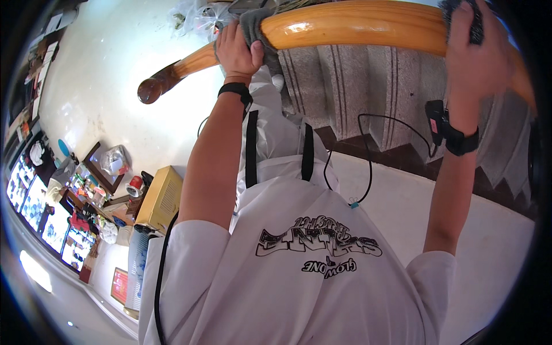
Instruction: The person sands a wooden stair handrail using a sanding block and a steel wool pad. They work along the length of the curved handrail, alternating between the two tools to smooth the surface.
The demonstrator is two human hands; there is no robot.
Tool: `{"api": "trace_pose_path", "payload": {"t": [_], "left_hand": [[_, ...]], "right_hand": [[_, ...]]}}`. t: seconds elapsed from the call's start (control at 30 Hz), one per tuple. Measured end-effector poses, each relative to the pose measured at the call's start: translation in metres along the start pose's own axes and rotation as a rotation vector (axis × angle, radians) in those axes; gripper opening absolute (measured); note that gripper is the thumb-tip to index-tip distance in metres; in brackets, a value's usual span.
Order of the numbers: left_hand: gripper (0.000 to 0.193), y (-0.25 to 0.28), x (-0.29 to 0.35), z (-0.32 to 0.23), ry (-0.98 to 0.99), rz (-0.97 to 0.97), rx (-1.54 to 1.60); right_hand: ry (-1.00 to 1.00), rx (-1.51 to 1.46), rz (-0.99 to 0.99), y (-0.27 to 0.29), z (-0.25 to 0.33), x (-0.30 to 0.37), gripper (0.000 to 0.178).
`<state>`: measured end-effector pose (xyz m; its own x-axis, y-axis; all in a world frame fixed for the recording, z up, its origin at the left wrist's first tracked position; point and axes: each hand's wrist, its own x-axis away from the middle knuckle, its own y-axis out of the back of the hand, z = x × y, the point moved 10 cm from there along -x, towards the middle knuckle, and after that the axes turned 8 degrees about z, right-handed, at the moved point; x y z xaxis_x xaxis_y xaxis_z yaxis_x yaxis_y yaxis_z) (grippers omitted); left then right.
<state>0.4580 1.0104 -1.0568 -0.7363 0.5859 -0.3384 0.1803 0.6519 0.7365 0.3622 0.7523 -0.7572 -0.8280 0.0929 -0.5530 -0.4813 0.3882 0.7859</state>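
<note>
A glossy wooden handrail (356,24) arches across the top of the view, and its dark rounded end (152,91) points to the left. Near that end, my left hand (237,53) wraps over the rail with a grey cloth (253,27) pressed against the wood. At the far right my right hand (477,63) presses a darker grey cloth (476,27) onto the rail's upper side. Its fingers are bent over the cloth and slightly blurred. Each wrist wears a black strap, and a small black device (435,122) sits beside the right one.
Grey stone stairs (351,86) run below the rail. A thin black cable (370,155) hangs loosely between my right wrist and my shirt. Clear plastic bags (198,20) lie beyond my left hand. A yellow cardboard box (160,198) and cluttered furniture stand at the left.
</note>
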Motion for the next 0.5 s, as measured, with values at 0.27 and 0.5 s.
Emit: {"api": "trace_pose_path", "payload": {"t": [0.27, 0.5], "left_hand": [[0.045, 0.002, 0.0, -0.004, 0.108, 0.064, 0.057], [0.034, 0.007, -0.1, -0.153, 0.001, -0.01, 0.22]], "right_hand": [[0.021, -0.046, 0.074, -0.001, 0.035, 0.0, 0.028], [0.027, -0.134, -0.021, 0.0, 0.033, 0.007, 0.031]]}}
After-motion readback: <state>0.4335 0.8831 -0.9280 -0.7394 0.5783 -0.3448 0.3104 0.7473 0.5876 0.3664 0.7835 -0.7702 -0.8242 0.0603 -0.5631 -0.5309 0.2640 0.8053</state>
